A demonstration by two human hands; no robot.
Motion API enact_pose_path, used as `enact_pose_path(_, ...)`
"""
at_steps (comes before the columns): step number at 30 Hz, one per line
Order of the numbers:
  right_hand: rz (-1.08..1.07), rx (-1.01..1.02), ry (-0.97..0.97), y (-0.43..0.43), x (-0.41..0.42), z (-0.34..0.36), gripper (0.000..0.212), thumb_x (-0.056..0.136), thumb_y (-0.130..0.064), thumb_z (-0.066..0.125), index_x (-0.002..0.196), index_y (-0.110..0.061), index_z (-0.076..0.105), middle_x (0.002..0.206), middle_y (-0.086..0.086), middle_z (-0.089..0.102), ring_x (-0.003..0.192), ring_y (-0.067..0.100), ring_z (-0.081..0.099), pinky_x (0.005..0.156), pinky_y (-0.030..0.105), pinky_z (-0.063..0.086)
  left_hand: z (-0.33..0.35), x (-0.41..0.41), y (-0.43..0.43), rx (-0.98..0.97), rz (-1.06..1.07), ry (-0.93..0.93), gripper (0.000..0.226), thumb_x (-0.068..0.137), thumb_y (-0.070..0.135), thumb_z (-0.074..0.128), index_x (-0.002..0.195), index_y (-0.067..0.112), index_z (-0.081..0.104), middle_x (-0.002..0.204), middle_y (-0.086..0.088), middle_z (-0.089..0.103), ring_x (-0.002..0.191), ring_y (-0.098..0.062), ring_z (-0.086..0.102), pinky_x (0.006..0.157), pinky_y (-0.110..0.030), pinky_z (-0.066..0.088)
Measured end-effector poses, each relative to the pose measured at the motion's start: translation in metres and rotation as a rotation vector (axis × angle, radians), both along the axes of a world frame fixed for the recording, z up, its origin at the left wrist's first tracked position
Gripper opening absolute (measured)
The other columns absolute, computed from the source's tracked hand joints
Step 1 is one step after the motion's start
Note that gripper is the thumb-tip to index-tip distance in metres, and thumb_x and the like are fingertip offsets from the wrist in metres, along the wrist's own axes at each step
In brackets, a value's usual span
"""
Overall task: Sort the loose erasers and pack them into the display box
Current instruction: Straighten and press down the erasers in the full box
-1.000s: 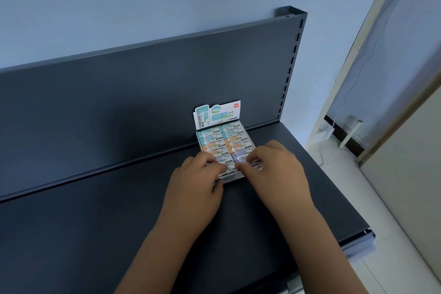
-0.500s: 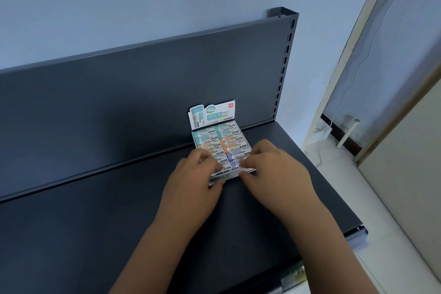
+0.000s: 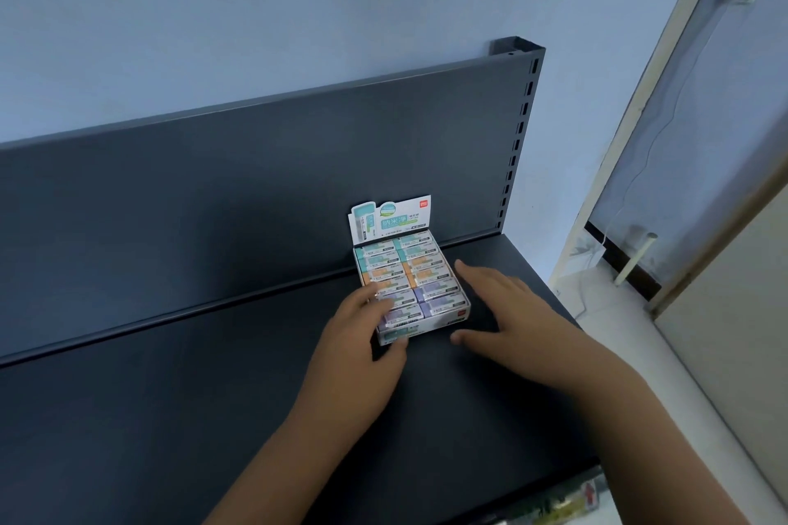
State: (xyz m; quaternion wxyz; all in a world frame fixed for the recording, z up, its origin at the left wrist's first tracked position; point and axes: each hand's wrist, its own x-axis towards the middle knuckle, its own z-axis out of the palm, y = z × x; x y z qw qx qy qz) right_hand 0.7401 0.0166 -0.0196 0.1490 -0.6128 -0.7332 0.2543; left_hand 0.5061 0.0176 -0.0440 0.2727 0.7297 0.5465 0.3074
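Head view, single frame.

**Location.** Display box (image 3: 430,326) sits on the dark shelf (image 3: 170,396), just in front of the back panel (image 3: 256,183). Its printed header card (image 3: 390,215) stands upright at the box's 12 o'clock edge.

**Contents.** Erasers (image 3: 420,264) lie in two columns, banded by colour: teal at 12 o'clock, orange in the middle, purple toward 6 o'clock. No loose eraser is visible on the shelf.

**Left hand** (image 3: 354,358). At the box's 7 o'clock corner. Its fingers (image 3: 364,298) curve over the nearest left-column erasers and the thumb lies against the front wall, so it grips that corner. The fingertips are blurred, and I cannot tell whether they also pinch a single eraser.

**Right hand** (image 3: 507,311). At the 3 to 4 o'clock side, palm down, fingers straight and spread, holding nothing. It lies just beside the right wall. Contact with the box cannot be confirmed.

**Step in hand (judgement).** This looks like the closing stage of packing: seating the last left-column pieces and steadying the box. Sorting looks done and the visible rows look full. The rows under the left hand are hidden.

**Next move calls for (judgement).**
- Press down evenly at 7 o'clock so the near erasers sit flush with their neighbours.
- Brace the right hand against the 3 o'clock wall so the light carton does not skid.
- Lift the left hand and check the hidden rows for gaps or colours out of order.
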Motion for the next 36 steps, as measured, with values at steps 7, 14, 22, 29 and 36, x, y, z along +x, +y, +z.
enact_pose_path(7,0.051,-0.049,-0.079,0.028,-0.007,-0.021,0.120,0.082,-0.065,0.066,0.156,-0.027,-0.020,0.167,-0.012,0.005,0.153,0.008,0.002,0.124,0.032,0.000,-0.008,-0.010,0.013,0.001,-0.102,0.053,0.086,0.085,0.041,0.072,0.154,0.040,0.020,0.161,0.024,0.017,0.149,0.004,0.010,0.120,-0.030,0.024)
enact_pose_path(14,0.133,-0.049,-0.068,0.054,-0.007,-0.015,0.134,0.071,-0.072,0.071,0.152,-0.031,-0.028,0.167,-0.014,0.005,0.152,0.006,0.001,0.124,0.032,-0.004,-0.008,-0.014,0.035,0.096,-0.099,0.190,0.082,0.076,0.067,0.067,0.143,0.041,0.029,0.137,0.027,0.043,0.127,0.001,0.041,0.106,-0.036,0.041)
enact_pose_path(22,0.148,0.063,-0.092,0.057,-0.011,-0.028,0.123,0.067,-0.095,0.049,0.155,-0.039,-0.016,0.166,-0.021,0.001,0.150,-0.003,-0.004,0.126,0.041,-0.001,-0.016,-0.017,0.048,0.054,-0.164,0.324,0.098,0.081,0.084,0.040,0.155,0.041,-0.008,0.161,0.023,0.009,0.150,-0.001,0.004,0.125,-0.044,0.006)
enact_pose_path(29,0.181,0.059,-0.133,0.061,-0.008,-0.032,0.116,0.074,-0.094,0.039,0.155,-0.036,-0.020,0.165,-0.020,-0.006,0.148,-0.007,-0.013,0.125,0.038,-0.006,-0.024,-0.017,0.049,0.005,-0.143,0.420,0.098,0.087,0.085,0.021,0.153,0.029,-0.026,0.165,0.016,-0.014,0.150,-0.002,-0.016,0.125,-0.040,-0.002)
enact_pose_path(36,0.176,0.009,-0.071,0.059,-0.010,-0.024,0.112,0.076,-0.085,0.053,0.154,-0.043,-0.015,0.164,-0.024,-0.002,0.150,-0.004,-0.008,0.126,0.040,-0.001,-0.013,-0.016,0.046,0.006,-0.151,0.288,0.081,0.092,0.073,0.031,0.155,0.041,-0.008,0.162,0.027,0.005,0.150,0.003,0.001,0.125,-0.036,0.006)
